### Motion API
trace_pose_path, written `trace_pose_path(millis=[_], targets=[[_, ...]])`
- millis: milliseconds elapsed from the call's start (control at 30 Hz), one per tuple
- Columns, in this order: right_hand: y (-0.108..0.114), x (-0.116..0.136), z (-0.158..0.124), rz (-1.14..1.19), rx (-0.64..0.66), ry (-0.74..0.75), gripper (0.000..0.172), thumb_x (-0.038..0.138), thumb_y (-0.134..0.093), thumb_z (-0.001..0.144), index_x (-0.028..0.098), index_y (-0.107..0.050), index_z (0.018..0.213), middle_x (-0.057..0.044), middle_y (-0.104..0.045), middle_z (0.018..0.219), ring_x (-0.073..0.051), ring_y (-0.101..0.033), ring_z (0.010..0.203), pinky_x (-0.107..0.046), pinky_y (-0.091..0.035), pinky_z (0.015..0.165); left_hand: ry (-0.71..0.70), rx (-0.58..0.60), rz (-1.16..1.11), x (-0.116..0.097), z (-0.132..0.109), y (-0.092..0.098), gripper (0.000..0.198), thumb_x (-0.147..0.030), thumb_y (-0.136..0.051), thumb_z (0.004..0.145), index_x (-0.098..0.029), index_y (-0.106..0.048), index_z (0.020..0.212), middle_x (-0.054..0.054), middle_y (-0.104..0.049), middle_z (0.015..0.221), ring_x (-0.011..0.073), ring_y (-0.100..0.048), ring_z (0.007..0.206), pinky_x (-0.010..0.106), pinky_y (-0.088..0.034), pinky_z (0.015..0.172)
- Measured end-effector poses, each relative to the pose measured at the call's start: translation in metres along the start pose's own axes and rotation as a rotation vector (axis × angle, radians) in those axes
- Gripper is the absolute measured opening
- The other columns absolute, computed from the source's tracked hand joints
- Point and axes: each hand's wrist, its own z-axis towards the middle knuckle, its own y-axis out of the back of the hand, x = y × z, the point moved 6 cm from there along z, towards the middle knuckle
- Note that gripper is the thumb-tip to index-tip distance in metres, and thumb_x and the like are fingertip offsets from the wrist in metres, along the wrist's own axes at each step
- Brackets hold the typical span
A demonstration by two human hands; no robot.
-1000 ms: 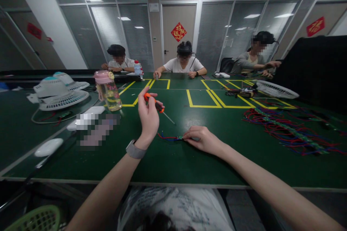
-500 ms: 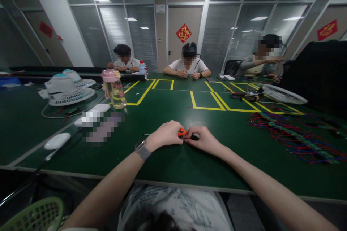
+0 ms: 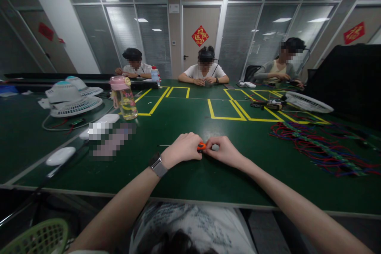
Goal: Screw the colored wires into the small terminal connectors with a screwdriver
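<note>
My left hand (image 3: 185, 147) is closed around a screwdriver with an orange and black handle (image 3: 201, 146). The screwdriver's thin metal shaft sticks out to the left, behind the wrist. Close against the right end of that handle, my right hand (image 3: 222, 150) has its thumb and index finger pinched together. Whatever lies between those fingertips is too small and too covered to make out. Both hands are just above the green table (image 3: 181, 180), near its front edge.
Bundled red and blue wires with green boards (image 3: 324, 151) lie at right. Left are a pink-lidded bottle (image 3: 123, 99), fan parts (image 3: 70, 101) and a white oval piece (image 3: 61, 155). A green basket (image 3: 38, 238) stands below the edge. Several people sit across the table.
The screwdriver's shaft shows more clearly to the left. My right fingers have shifted slightly at the handle's end, and the dark bit beside them no longer shows. The far-right person's arm has lowered.
</note>
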Motion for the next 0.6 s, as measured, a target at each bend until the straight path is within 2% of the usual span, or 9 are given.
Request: trace_pose_path(millis=[133,367,500,600], targets=[[-0.001,-0.008,0.002,0.101,0.061,-0.063,0.010,0.022,-0.065,0.076,0.015,-0.069,0.069,-0.004,-0.071,0.070,-0.015,-0.063,0.065,-0.027,-0.050,0.066,-0.002,-0.006,-0.006,0.001,0.000,0.000,0.019,-0.034,-0.064,0.069,-0.019,-0.067,0.081,0.008,-0.069,0.081,0.0249,-0.066,0.079,0.028,-0.045,0.061],[-0.001,-0.008,0.000,0.038,0.074,-0.057,0.009,0.020,-0.065,0.076,0.015,-0.070,0.070,-0.004,-0.072,0.071,-0.015,-0.064,0.065,-0.026,-0.050,0.066,-0.029,-0.033,-0.015,0.002,-0.001,0.000,0.018,-0.034,-0.065,0.069,-0.019,-0.067,0.079,0.007,-0.069,0.079,0.0242,-0.066,0.076,0.027,-0.042,0.057],[0.004,0.000,-0.001,-0.038,0.051,0.011,0.009,0.016,-0.063,0.075,0.016,-0.069,0.068,-0.003,-0.071,0.071,-0.015,-0.064,0.065,-0.026,-0.050,0.066,-0.030,-0.032,-0.023,0.003,0.000,-0.002,0.017,-0.033,-0.065,0.068,-0.020,-0.067,0.079,0.006,-0.068,0.078,0.0235,-0.066,0.076,0.027,-0.041,0.057],[0.013,0.004,-0.003,-0.057,-0.021,0.043,0.009,0.014,-0.063,0.074,0.017,-0.069,0.069,-0.003,-0.072,0.075,-0.016,-0.066,0.070,-0.027,-0.050,0.069,-0.034,-0.025,-0.054,0.005,-0.001,-0.001,0.019,-0.034,-0.066,0.070,-0.020,-0.069,0.083,0.006,-0.068,0.080,0.0227,-0.065,0.078,0.027,-0.042,0.060]])
